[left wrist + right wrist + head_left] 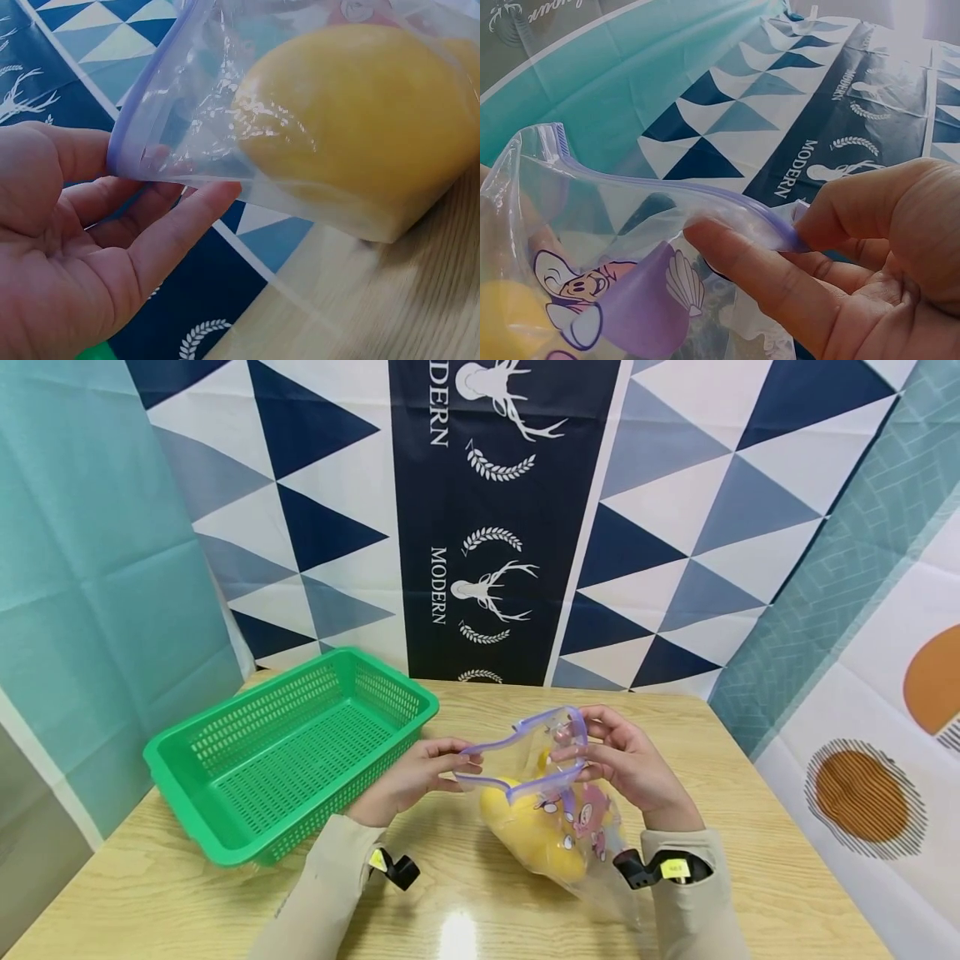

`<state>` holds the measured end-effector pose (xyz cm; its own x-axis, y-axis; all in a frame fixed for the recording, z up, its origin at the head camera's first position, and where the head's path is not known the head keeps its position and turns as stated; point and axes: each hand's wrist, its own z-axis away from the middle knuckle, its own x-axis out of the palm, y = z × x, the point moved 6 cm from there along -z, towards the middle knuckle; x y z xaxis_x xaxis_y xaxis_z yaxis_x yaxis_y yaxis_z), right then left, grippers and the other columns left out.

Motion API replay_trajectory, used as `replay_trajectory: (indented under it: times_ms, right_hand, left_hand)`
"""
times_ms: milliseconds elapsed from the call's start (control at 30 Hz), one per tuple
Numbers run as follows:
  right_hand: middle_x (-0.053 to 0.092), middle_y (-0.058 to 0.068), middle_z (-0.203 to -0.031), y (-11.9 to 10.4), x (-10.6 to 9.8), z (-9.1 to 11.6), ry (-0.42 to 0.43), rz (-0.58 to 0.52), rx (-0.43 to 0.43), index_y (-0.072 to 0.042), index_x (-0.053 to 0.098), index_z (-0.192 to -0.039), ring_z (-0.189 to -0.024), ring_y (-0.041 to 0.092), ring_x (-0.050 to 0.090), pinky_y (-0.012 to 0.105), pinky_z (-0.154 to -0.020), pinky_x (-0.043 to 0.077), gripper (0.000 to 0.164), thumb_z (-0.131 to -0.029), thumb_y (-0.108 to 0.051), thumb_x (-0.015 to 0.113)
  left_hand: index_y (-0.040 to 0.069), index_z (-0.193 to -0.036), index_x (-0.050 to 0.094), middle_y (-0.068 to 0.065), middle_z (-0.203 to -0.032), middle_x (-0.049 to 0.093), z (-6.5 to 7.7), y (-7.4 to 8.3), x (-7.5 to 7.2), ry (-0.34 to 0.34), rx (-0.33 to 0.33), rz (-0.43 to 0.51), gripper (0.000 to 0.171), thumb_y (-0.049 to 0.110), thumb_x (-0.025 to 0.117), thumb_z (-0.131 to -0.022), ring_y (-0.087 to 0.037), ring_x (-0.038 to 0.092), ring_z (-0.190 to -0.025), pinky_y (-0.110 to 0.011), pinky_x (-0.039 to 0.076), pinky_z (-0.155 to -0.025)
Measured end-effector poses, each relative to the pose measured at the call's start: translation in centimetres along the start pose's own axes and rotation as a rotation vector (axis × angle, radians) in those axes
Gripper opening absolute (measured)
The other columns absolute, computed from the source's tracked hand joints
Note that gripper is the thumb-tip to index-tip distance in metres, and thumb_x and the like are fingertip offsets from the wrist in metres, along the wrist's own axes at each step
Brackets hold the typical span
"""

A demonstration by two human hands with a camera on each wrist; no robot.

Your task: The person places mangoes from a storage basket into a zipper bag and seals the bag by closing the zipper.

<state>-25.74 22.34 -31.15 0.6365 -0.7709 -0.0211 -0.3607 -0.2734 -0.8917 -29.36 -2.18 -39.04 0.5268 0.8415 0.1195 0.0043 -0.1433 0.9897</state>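
Observation:
A clear zip bag with a purple zip rim and cartoon prints lies tilted over the table, its mouth spread wide. Inside it sits a large smooth yellow thing, seen through the plastic. My left hand pinches the left end of the rim between thumb and fingers, with some fingertips under the plastic in the left wrist view. At the opposite end my right hand holds the purple rim, thumb and fingers on either side of it. A smaller reddish thing shows through the bag near the right fingers.
A green plastic basket with perforated walls stands on the left of the wooden table, close beside my left forearm. Patterned cloth hangs behind the table and on both sides. A black camera sits on the left wrist.

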Motion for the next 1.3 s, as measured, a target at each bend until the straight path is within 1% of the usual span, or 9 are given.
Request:
replay_trajectory:
  times_ms: [167, 300, 400, 533, 667, 800, 967, 1167, 1300]
  right_hand:
    - [0.067, 0.005, -0.116, -0.1, 0.0, 0.0, -0.004, -0.007, -0.008, -0.009, 0.054, -0.129, -0.100, 0.021, 0.071, 0.030, -0.074, 0.059, 0.037, -0.101, 0.011, 0.041]
    - [0.067, 0.005, -0.117, -0.4, 0.1, 0.0, -0.008, -0.019, -0.022, -0.009, 0.054, -0.130, -0.101, 0.020, 0.071, 0.029, -0.074, 0.059, 0.038, -0.101, 0.011, 0.039]
    - [0.066, 0.006, -0.117, -0.5, 0.1, 0.0, -0.010, -0.037, -0.035, -0.008, 0.054, -0.130, -0.102, 0.021, 0.071, 0.030, -0.074, 0.059, 0.039, -0.101, 0.013, 0.039]
    - [0.067, 0.006, -0.118, -0.6, 0.0, 0.0, -0.004, -0.039, -0.046, -0.007, 0.054, -0.130, -0.103, 0.021, 0.070, 0.031, -0.074, 0.058, 0.040, -0.100, 0.015, 0.038]
    - [0.067, 0.006, -0.117, -0.8, 0.1, -0.2, 0.012, -0.042, -0.057, -0.006, 0.054, -0.131, -0.103, 0.020, 0.070, 0.030, -0.075, 0.058, 0.041, -0.100, 0.014, 0.036]
    - [0.068, 0.007, -0.117, -0.9, 0.2, -0.5, 0.025, -0.056, -0.073, -0.007, 0.055, -0.132, -0.103, 0.021, 0.070, 0.031, -0.076, 0.058, 0.043, -0.100, 0.015, 0.035]
    - [0.067, 0.007, -0.117, -0.7, 0.5, -1.0, 0.035, -0.075, -0.076, -0.008, 0.056, -0.132, -0.102, 0.020, 0.070, 0.033, -0.077, 0.059, 0.042, -0.101, 0.013, 0.037]
    - [0.067, 0.007, -0.116, -0.5, 0.4, -1.5, 0.072, -0.104, -0.075, -0.003, 0.054, -0.131, -0.098, 0.019, 0.071, 0.032, -0.076, 0.059, 0.040, -0.100, 0.013, 0.036]
    - [0.068, 0.006, -0.115, -0.2, 0.3, -2.1, 0.106, -0.111, -0.055, -0.006, 0.056, -0.130, -0.097, 0.018, 0.070, 0.032, -0.075, 0.059, 0.041, -0.099, 0.013, 0.035]
  left_hand:
    - [-0.012, -0.118, 0.061, -0.004, -0.105, 0.070, -0.1, 0.1, 0.1, 0.007, 0.046, 0.052, 0.025, 0.004, 0.050, -0.101, -0.015, 0.067, -0.099, -0.042, 0.057, -0.085]
    - [-0.010, -0.116, 0.063, -0.003, -0.102, 0.071, 0.0, 0.5, 0.1, 0.032, 0.068, 0.102, 0.023, 0.003, 0.050, -0.101, -0.015, 0.069, -0.095, -0.042, 0.058, -0.082]
    - [0.000, -0.110, 0.069, -0.003, -0.101, 0.071, 0.1, 0.9, 0.2, 0.049, 0.076, 0.149, 0.021, 0.002, 0.050, -0.101, -0.015, 0.070, -0.094, -0.040, 0.059, -0.081]
    - [0.012, -0.102, 0.072, -0.002, -0.101, 0.072, 0.3, 1.6, 0.3, 0.076, 0.088, 0.209, 0.026, 0.001, 0.049, -0.101, -0.015, 0.071, -0.094, -0.038, 0.059, -0.080]
    - [0.016, -0.097, 0.073, -0.001, -0.100, 0.073, 0.5, 2.3, 0.3, 0.122, 0.097, 0.269, 0.030, 0.000, 0.048, -0.101, -0.014, 0.071, -0.093, -0.035, 0.059, -0.078]
    - [0.015, -0.099, 0.073, 0.000, -0.103, 0.072, 0.7, 3.1, 0.2, 0.185, 0.110, 0.317, 0.030, 0.000, 0.047, -0.102, -0.013, 0.070, -0.091, -0.030, 0.059, -0.075]
    - [0.014, -0.101, 0.073, -0.001, -0.105, 0.072, 1.0, 4.0, 0.2, 0.257, 0.136, 0.417, 0.032, -0.001, 0.045, -0.103, -0.014, 0.070, -0.090, -0.030, 0.060, -0.073]
    - [0.012, -0.102, 0.073, -0.004, -0.105, 0.072, 1.1, 5.1, 0.3, 0.280, 0.186, 0.488, 0.032, -0.002, 0.044, -0.103, -0.016, 0.071, -0.094, -0.030, 0.059, -0.074]
    - [0.011, -0.102, 0.072, -0.006, -0.103, 0.072, 1.2, 5.6, 0.4, 0.304, 0.207, 0.508, 0.031, -0.002, 0.044, -0.103, -0.016, 0.071, -0.094, -0.029, 0.059, -0.072]
